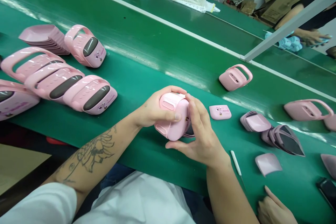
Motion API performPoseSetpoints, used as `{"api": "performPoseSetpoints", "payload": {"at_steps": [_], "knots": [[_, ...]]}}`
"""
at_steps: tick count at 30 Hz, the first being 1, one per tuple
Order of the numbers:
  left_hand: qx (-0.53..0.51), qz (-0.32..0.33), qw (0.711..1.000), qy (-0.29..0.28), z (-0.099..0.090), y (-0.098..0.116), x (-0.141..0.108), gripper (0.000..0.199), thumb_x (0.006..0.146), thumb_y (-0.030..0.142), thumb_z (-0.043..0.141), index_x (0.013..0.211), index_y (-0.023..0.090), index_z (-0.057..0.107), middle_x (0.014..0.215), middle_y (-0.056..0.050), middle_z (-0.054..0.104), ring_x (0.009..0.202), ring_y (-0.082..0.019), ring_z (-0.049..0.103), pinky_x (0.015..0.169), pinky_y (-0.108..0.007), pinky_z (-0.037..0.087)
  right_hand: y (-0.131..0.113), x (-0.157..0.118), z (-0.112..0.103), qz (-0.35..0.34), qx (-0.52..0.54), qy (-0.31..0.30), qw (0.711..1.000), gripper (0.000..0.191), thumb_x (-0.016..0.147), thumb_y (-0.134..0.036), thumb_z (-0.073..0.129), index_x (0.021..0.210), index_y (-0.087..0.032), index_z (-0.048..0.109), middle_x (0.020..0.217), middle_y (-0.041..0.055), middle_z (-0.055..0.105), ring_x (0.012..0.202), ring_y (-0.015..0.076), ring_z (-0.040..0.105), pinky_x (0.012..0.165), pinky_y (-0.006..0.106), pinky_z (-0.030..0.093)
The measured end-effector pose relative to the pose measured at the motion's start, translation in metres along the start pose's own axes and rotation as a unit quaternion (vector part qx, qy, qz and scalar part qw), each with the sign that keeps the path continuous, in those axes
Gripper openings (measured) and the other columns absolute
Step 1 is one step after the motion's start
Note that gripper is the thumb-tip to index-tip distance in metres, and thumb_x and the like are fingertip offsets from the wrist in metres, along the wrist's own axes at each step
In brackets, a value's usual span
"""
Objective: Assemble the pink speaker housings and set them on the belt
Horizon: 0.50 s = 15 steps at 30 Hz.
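Before my chest, just above the green table, I hold a small pink device (176,115) with rounded edges. My left hand (164,110) is wrapped round it, the thumb lying across its side. My right hand (198,126) grips it from the other side, with fingertips at its top edge and the thumb low. Part of its printed, dark face is hidden behind my right fingers. Right of my hands lies a loose pink printed panel (220,112). A white-handled thin tool (236,162) rests on the table close to my right forearm.
Several pink handled devices (90,94) with dark windows stand left, by stacked pink panels (44,38). Another handled device (235,77) stands ahead. Panel stacks (282,140) and a single panel (268,164) lie right. Another person's hand (275,206) rests bottom right. A co-worker's hands (315,38) hold light-blue parts.
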<state>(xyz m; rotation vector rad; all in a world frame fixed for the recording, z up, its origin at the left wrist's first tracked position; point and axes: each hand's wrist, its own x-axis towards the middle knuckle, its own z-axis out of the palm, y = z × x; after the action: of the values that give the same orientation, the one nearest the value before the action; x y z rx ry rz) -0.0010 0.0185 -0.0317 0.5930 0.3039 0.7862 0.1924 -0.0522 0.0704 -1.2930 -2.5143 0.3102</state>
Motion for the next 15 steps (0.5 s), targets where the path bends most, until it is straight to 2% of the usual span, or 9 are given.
{"api": "performPoseSetpoints", "payload": {"at_steps": [2,8,15], "knots": [[-0.01,-0.007,1.0,0.004,-0.0006,-0.0005,0.0009,0.079,0.069,0.031,0.106,0.137,0.018,0.068,0.124,-0.011,0.074,0.101,-0.018,0.073,0.085,-0.025,0.064,0.0011,-0.0009,-0.0001,0.004,0.004,-0.001,1.0,0.138,0.083,-0.072,0.084,0.184,-0.007,0.015,0.172,0.0279,0.04,0.167,0.0379,0.043,0.134,0.059,0.051],[-0.023,-0.022,0.999,0.031,0.0024,-0.0009,0.0003,0.079,0.068,0.033,0.106,0.135,0.017,0.068,0.122,-0.012,0.075,0.101,-0.02,0.075,0.085,-0.027,0.064,-0.0016,-0.0003,0.0007,0.028,0.007,0.006,1.0,0.123,0.088,-0.063,0.084,0.184,-0.018,0.02,0.17,0.0229,0.043,0.164,0.0327,0.046,0.133,0.057,0.05],[-0.031,-0.033,0.996,0.08,0.0089,-0.004,0.002,0.082,0.062,0.036,0.108,0.131,0.015,0.069,0.118,-0.011,0.077,0.097,-0.019,0.075,0.083,-0.027,0.064,-0.0041,-0.0021,0.003,0.041,-0.045,0.003,0.998,0.114,0.094,-0.055,0.081,0.183,-0.017,0.02,0.167,0.0238,0.045,0.159,0.0315,0.05,0.121,0.05,0.055]]}}
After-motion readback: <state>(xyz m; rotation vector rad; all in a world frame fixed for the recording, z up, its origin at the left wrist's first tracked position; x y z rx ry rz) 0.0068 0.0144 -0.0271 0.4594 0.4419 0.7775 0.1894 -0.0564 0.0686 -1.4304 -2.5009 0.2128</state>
